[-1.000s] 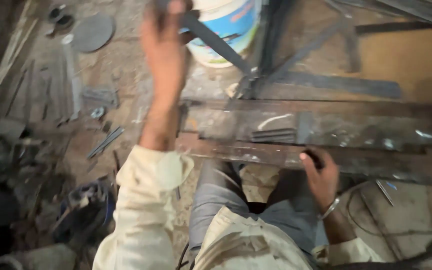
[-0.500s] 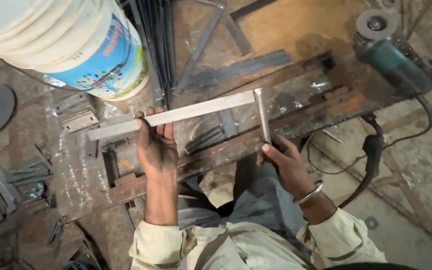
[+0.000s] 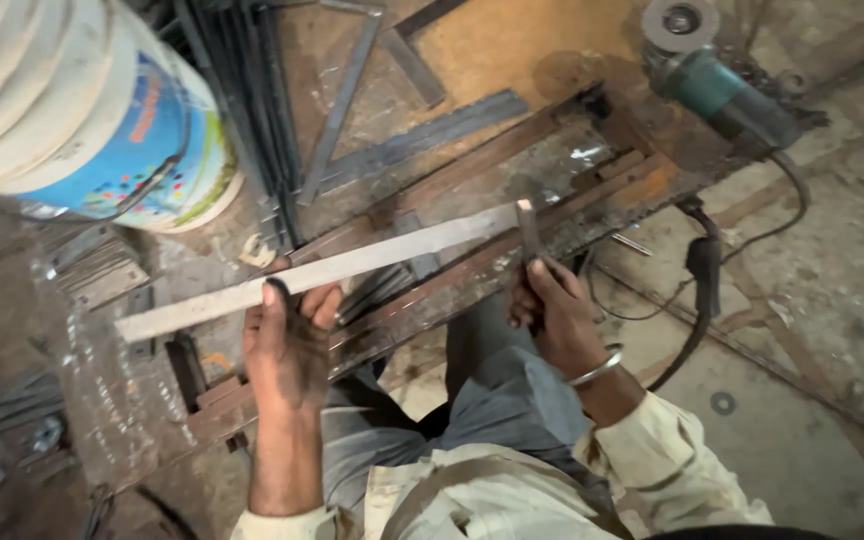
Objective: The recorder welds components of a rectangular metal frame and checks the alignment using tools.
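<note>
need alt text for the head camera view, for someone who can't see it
A person's left hand and right hand hold a long flat metal bar over a rusty metal frame, with an angle grinder and a plastic bucket nearby.

A left hand (image 3: 287,345) grips a long flat metal strip (image 3: 352,265). A right hand (image 3: 552,315) pinches its short upright piece (image 3: 527,228). Beyond them sit a plastic bucket (image 3: 102,120) and angle grinder (image 3: 722,80).
</note>
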